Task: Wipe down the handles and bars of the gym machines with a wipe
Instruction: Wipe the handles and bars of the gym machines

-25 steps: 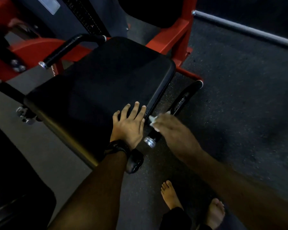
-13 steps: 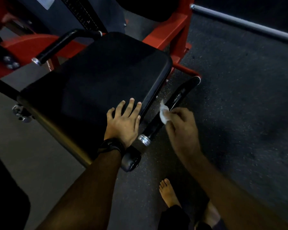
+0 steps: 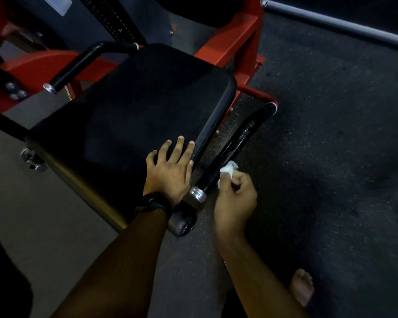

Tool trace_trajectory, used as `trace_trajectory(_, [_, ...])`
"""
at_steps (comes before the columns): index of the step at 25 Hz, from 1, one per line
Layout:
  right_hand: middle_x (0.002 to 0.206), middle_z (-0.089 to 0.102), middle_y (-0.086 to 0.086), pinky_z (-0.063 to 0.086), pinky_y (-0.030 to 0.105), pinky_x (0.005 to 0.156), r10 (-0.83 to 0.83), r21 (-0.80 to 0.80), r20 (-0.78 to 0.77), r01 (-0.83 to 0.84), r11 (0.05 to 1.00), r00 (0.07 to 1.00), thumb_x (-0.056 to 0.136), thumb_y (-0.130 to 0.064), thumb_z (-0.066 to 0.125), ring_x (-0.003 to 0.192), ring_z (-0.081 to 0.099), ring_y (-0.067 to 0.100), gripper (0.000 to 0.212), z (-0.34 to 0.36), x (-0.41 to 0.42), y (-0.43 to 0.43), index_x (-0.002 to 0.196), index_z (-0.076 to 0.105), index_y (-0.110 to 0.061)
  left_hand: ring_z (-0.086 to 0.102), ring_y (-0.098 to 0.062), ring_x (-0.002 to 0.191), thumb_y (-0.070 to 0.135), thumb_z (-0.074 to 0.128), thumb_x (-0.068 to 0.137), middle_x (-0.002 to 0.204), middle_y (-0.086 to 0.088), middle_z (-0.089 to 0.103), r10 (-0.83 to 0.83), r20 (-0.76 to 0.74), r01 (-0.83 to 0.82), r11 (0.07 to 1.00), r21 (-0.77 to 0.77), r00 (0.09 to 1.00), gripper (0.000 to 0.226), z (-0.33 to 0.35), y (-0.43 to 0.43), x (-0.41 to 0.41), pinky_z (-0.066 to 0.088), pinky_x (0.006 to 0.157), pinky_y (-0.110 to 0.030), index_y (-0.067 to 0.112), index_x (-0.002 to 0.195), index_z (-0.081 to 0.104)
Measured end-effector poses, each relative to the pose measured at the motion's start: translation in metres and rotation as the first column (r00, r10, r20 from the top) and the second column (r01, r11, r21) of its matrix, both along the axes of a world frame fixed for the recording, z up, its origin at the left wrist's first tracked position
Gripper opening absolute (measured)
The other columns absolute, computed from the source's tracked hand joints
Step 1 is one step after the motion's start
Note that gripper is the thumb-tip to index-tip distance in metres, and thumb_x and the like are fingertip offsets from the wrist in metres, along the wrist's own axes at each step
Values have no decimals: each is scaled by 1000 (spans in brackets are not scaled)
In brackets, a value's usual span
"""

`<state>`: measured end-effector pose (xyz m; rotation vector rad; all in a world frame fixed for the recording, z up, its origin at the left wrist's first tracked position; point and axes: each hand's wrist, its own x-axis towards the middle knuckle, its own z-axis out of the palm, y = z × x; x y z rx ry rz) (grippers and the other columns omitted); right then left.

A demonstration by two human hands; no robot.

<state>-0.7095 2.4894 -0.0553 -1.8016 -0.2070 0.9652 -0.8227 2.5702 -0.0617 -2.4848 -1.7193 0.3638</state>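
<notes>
Wipe (image 3: 229,168), white, crumpled: pinched in my right hand (image 3: 235,199) against the black handle (image 3: 232,149), just above its chrome end cap (image 3: 198,194). Handle runs away from me along the right edge of the seat pad (image 3: 133,111). Flat and released, my left hand (image 3: 169,172) rests on its near right corner.

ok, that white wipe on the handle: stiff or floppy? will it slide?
Probably floppy: the wipe is crumpled into a wad where the right hand pinches it. Likely very light, as a pinch alone holds it. It should slide easily on the glossy black handle, but may bunch.
</notes>
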Motion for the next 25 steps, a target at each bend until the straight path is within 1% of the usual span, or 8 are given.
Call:
trace_trajectory(3, [93, 60, -5, 45, 10, 68, 141, 36, 71, -144, 989, 987, 88, -10, 66, 83, 57, -4, 12, 12, -11, -18, 92, 66, -21, 38, -29, 136, 39, 26, 100, 152, -2, 41, -2, 6, 2, 1000, 5, 1000, 50, 0, 0, -1, 34, 102, -52, 26, 147, 41])
trace_trajectory(10, [106, 42, -11, 54, 22, 73, 255, 172, 441, -360, 917, 861, 88, -11, 63, 92, 54, 10, 27, -2, 0, -7, 115, 66, -14, 38, -29, 136, 38, 29, 100, 152, -2, 41, 0, 27, 0, 1000, -6, 1000, 50, 0, 1, -1, 34, 102, -53, 26, 147, 41])
trace_trajectory(12, [113, 44, -8, 54, 26, 74, 413, 85, 598, -567, 819, 686, 87, -15, 60, 99, 53, 16, 32, 0, 3, -17, 119, 63, -18, 39, -29, 136, 38, 31, 101, 152, -2, 42, -8, 28, 8, 1000, -2, 1000, 49, -1, -1, -2, 34, 102, -53, 26, 147, 42])
trace_trajectory(15, [113, 60, 8, 56, 35, 76, 566, -160, 772, -773, 614, 290, 76, -11, 74, 103, 55, 28, 35, -1, 37, 19, 110, 68, -9, 38, -29, 136, 38, 30, 101, 152, -1, 41, -3, 34, 4, 1000, -5, 999, 49, -2, 1, -3, 33, 102, -52, 26, 147, 41])
trace_trajectory(18, [118, 62, 8, 48, 41, 91, 634, -388, 737, -915, 113, -234, 78, -8, 71, 114, 55, 28, 39, 24, 58, 42, 116, 64, -9, 39, -29, 136, 38, 26, 101, 152, -1, 42, -4, 42, 4, 1000, -16, 999, 49, -1, 0, -4, 34, 102, -52, 26, 147, 41])
trace_trajectory(19, [125, 59, 5, 41, 38, 99, 628, -429, 697, -903, -20, -345, 85, -8, 64, 120, 51, 24, 39, 31, 67, 46, 123, 60, -13, 39, -29, 136, 38, 26, 101, 152, -1, 42, -1, 49, 3, 1000, -24, 999, 50, 0, 0, -4, 34, 103, -53, 26, 146, 41])
trace_trajectory(23, [114, 61, -2, 44, 31, 97, 644, -531, 606, -840, -109, -467, 96, -17, 52, 105, 56, 13, 21, 43, 79, 82, 115, 57, -24, 36, -28, 137, 38, 28, 100, 153, 1, 40, 20, 89, -16, 999, -52, 996, 49, 2, 1, -5, 32, 105, -53, 27, 147, 40])
trace_trajectory(25, [108, 61, -2, 51, 33, 87, 570, -541, 591, -805, -244, -570, 97, -18, 50, 93, 60, 14, 18, 48, 60, 79, 114, 56, -23, 37, -30, 137, 39, 29, 99, 152, -1, 42, 14, 113, -6, 998, -68, 993, 50, 3, 1, -5, 33, 105, -54, 26, 146, 42])
